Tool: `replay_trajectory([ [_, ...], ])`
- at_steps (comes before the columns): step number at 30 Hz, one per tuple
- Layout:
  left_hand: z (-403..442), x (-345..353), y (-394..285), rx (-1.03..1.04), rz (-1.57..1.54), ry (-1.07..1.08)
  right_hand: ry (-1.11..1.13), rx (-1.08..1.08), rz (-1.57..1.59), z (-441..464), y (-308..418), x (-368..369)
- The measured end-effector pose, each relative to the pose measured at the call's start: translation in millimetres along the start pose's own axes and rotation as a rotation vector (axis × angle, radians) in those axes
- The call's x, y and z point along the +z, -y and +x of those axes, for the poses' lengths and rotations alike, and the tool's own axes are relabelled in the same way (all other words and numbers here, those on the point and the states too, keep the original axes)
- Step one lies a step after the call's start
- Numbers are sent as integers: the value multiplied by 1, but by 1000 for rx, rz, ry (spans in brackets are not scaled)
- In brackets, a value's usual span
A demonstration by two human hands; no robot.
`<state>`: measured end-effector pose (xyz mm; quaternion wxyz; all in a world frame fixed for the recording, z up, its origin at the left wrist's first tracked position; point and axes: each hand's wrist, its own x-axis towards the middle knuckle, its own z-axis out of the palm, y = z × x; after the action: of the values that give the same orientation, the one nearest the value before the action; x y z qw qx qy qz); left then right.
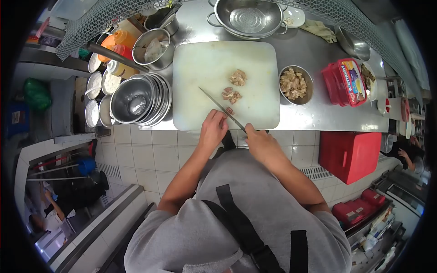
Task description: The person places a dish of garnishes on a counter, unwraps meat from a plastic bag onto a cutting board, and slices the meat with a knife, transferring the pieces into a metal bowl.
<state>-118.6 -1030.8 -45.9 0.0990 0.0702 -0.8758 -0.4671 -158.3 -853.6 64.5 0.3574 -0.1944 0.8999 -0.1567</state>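
Note:
My right hand (pixel 265 146) is wrapped round the handle of a kitchen knife (pixel 217 104), whose blade slants up and left over the white cutting board (pixel 195 63). Close to the blade, at the board's front edge, my left hand (pixel 212 129) has its fingers curled together; whatever is under the fingertips is hidden. A small piece of meat (pixel 230 110) lies just across the blade from those fingertips. Farther up the board are some cut meat pieces (pixel 231 95) and a larger lump of meat (pixel 237 77). Right of the board, a metal bowl (pixel 311 93) holds cut meat (pixel 293 84).
Stacked metal bowls (pixel 161 98) and a pot (pixel 157 58) stand left of the board, near squeeze bottles (pixel 120 69). A colander (pixel 248 16) sits behind it. At right is a red tub (pixel 348 82); a red box (pixel 349 157) stands below. Other people (pixel 57 204) are at the sides.

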Motion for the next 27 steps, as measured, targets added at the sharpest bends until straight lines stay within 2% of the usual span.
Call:
replay_trajectory([
  [2, -1, -2, 1, 13, -13, -8, -135, -99, 96, 19, -11, 33],
  [4, 5, -3, 0, -23, 36, 30, -109, -72, 87, 30, -11, 39],
  [9, 19, -9, -6, 13, 16, 13, -30, -54, 99, 28, -15, 3],
  [11, 31, -21, -21, 26, 12, 5, -44, 33, 156, 12, -16, -15],
  [13, 63, -35, -40, 106, 92, -102, -19, 38, 151, -1, -17, -27],
  [15, 103, -37, -42, 273, 201, -32, 18, 49, 149, -9, -20, -22],
  [17, 137, -21, -34, 374, 324, 144, 87, -54, 119, -8, -28, -7],
  [18, 149, -10, -24, 377, 324, 144, 85, -54, 120, -6, -29, -3],
  [20, 165, 10, -11, 348, 403, 459, 141, -84, 146, -4, -29, 6],
  [24, 178, 6, -13, 258, 376, 454, 131, -72, 182, -3, -38, 16],
  [27, 165, -28, -19, 218, 323, 396, 81, -50, 222, -4, -47, 5],
])
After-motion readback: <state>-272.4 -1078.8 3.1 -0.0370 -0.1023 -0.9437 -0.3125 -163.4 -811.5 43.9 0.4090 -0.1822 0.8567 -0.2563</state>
